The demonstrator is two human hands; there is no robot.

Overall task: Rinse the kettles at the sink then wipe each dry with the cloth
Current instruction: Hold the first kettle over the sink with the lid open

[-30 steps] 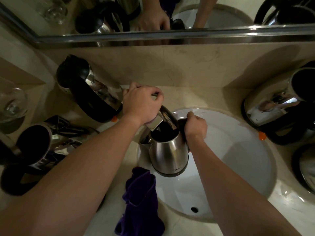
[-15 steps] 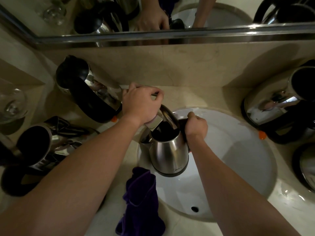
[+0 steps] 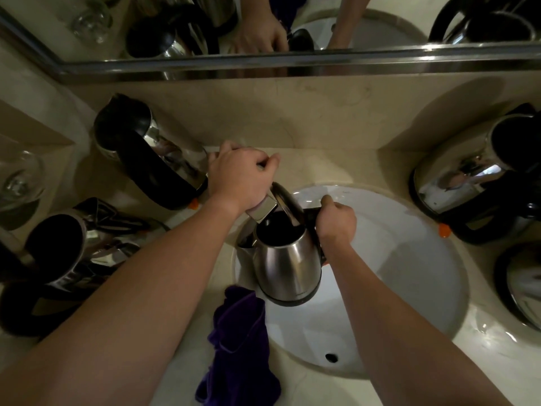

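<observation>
cloth (image 3: 240,347): purple; nearest, draped over the sink's rim at 7 o'clock; untouched, so wiping not yet begun
sink (image 3: 409,259): white basin; overflow hole at 6 o'clock; no running water that I can make out
kettle in hand (image 3: 288,268): steel; held upright over the basin's 9 o'clock side; lid tipped open; spout toward 9 o'clock; interior dark, water level not readable
right hand (image 3: 336,219): clenched round the kettle's black handle at the body's 3 o'clock
left hand (image 3: 238,178): fingers curled over the tap (image 3: 262,210), palm down; which part it grasps is hidden; chrome spout end sits right above the kettle mouth
change: next to none over the last second; both hands and the kettle hold the same pose; my read is fill/rinse step underway or about to start, tap being worked
waiting kettles: two on the counter at 9–10 o'clock (image 3: 152,153) (image 3: 73,253); more at 2–3 o'clock (image 3: 474,174); one cut by the frame at 4 o'clock (image 3: 524,284); rinsed or not, cannot tell
other: wine glass (image 3: 20,180) at 9 o'clock edge; mirror (image 3: 263,22) farthest, 12 o'clock
writing: small mark low on the held kettle's body; too small to read; no other legible labels
</observation>
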